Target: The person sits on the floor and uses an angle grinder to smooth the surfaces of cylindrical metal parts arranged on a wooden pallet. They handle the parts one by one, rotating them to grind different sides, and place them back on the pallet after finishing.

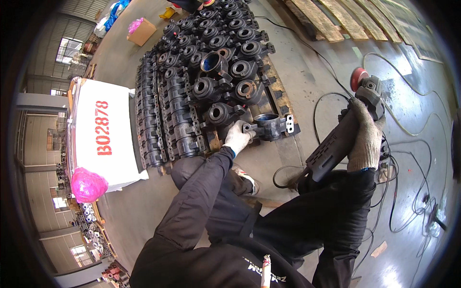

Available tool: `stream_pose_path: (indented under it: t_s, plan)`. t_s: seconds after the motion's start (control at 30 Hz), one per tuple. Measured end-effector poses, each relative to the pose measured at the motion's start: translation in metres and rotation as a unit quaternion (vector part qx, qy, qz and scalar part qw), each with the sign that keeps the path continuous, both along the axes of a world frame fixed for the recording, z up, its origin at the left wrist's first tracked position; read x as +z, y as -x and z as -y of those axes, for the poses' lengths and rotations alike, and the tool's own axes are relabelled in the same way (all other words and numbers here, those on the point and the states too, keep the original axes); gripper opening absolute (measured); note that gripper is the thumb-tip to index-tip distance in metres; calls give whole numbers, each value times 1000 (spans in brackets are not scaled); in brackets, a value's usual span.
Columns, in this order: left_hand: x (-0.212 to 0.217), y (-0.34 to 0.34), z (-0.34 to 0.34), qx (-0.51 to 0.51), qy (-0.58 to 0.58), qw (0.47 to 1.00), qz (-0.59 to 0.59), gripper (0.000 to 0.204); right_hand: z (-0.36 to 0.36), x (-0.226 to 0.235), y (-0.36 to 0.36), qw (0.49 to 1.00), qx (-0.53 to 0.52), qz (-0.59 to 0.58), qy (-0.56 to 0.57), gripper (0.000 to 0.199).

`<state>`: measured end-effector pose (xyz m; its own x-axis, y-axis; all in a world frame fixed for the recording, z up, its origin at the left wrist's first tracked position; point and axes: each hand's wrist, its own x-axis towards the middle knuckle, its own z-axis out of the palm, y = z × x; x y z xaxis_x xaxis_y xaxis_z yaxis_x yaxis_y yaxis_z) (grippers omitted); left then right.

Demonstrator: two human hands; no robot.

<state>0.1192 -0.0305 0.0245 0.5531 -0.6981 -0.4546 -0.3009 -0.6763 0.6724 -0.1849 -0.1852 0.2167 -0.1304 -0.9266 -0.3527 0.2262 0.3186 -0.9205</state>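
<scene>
My left hand [238, 138], in a pale knit glove, is closed on the lug end of a black metal casting [270, 127]. This casting lies at the near right corner of a pallet, its round bore facing up and a plate with holes on its right end. Off to the right, my gloved right hand [367, 144] grips the body of a black angle grinder [331, 144]. The grinder's red disc [357, 78] points up and away from me, apart from the castings. Several similar black castings with ring-shaped ends [220, 113] crowd the pallet beyond my left hand.
Left of the castings stands a white-covered box [117, 129] with a pink bag [89, 185] at its corner. Black cables [396, 192] and a pale hose [403, 79] trail across the floor at right. Wooden pallets [331, 21] lie far right; a cardboard box [142, 32] sits far left.
</scene>
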Motion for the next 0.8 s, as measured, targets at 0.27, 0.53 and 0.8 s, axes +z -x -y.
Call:
stream_pose_path:
  t_s: [0.27, 0.53, 0.8]
  plan:
    - [-29, 14, -45, -64, 63, 988, 123, 44, 2, -2, -1, 1000, -10, 3, -22, 67]
    - [-32, 7, -41, -101, 106, 975, 166, 44, -2, 0, -4, 1000, 0, -3, -4, 75]
    - [-56, -40, -28, -203, 10, 952, 228, 36, -1, -1, -2, 1000, -12, -2, -6, 78]
